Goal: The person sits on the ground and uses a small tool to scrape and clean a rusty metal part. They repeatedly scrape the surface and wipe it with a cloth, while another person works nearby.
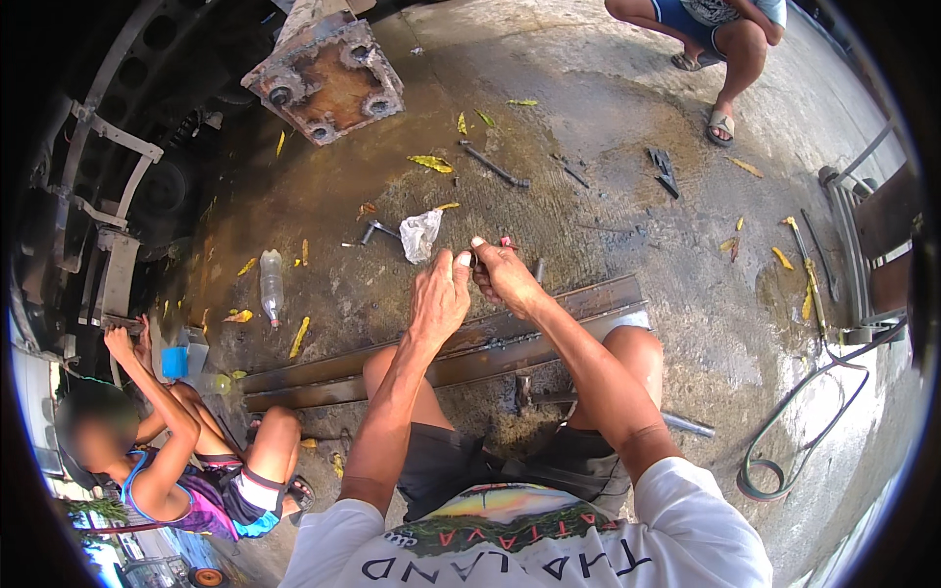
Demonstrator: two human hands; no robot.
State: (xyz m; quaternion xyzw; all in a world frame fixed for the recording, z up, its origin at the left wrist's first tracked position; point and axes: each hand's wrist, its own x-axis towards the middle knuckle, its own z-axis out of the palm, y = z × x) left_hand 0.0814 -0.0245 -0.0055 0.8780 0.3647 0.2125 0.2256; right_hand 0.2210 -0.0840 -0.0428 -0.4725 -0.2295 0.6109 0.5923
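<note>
My left hand [441, 296] and my right hand [508, 278] meet in front of me, above the wet concrete floor. Both have their fingers closed, thumbs up, around something small between them that is too hidden to name. A small red bit [507, 242] shows just beyond my right fingers. Beside my left fingertips lies a crumpled clear plastic bag [420, 236]. Under my forearms, a long brown steel channel [470, 367] runs across the floor, by my knees. A hammer [524, 394] rests between my legs, its head near the channel.
A rusty bolted plate [331, 86] stands at far left. On the left are a plastic bottle [272, 286] and a crouching co-worker [186, 451] with raised arms. Another person [730, 49] squats far right. A torch [806, 257] with looped hose [784, 470] lies right.
</note>
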